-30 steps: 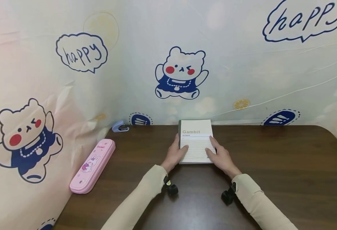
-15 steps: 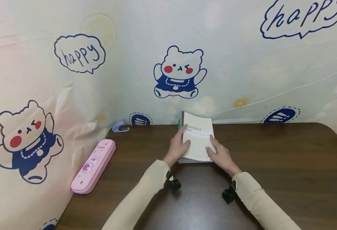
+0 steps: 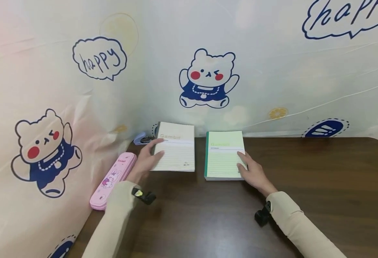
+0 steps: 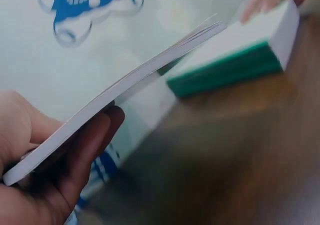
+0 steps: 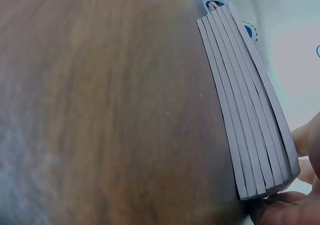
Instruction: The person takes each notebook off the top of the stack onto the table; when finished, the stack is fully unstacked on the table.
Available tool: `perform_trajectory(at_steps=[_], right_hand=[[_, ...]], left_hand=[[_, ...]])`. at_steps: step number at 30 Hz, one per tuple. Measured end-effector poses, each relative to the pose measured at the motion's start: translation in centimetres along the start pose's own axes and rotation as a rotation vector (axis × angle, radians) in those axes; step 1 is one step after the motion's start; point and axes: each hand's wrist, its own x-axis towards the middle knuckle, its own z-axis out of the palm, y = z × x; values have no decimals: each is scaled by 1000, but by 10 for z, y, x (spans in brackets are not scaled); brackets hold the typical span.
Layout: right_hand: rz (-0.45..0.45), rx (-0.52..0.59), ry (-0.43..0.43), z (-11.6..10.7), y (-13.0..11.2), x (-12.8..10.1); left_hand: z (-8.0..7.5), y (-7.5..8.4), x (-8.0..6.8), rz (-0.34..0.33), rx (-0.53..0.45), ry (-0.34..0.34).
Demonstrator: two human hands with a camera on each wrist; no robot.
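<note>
Notebooks sit side by side on the dark worktop (image 3: 305, 179). The left hand (image 3: 145, 161) grips the cream notebook (image 3: 176, 150), lifted clear off the stack and held at the left, thumb above, fingers beneath. The right hand (image 3: 253, 172) lies with fingers loosely extended on the green-topped stack (image 3: 224, 157). A pink pencil case (image 3: 111, 179) lies further left.

Dark brown wood-grain table (image 3: 305, 186) with a rounded far-right corner, backed and flanked on the left by a glossy pale cream plastic sheet (image 3: 273, 71) printed with white cartoon bears in navy dresses, navy "happy" speech bubbles and small lemon slices, under even soft light.
</note>
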Motion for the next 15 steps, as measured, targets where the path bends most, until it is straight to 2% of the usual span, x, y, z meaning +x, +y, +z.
perform_trajectory(at_steps=[2, 4, 6, 9, 11, 15], right_hand=[[13, -11, 11, -2, 0, -1], [6, -19, 8, -4, 0, -1], [5, -24, -4, -3, 0, 0], [-16, -35, -22, -1, -1, 2], [-10, -44, -17, 0, -1, 2], [0, -56, -10, -1, -2, 0]], left_hand=[[-16, -14, -1, -61, -17, 6], [-20, -27, -1, -94, -19, -20], [-16, -38, 1, -91, -5, -38], [-4, -50, 4, -43, 55, -46], [6, -54, 5, -11, 169, -52], [19, -56, 4, 19, 500, -56]])
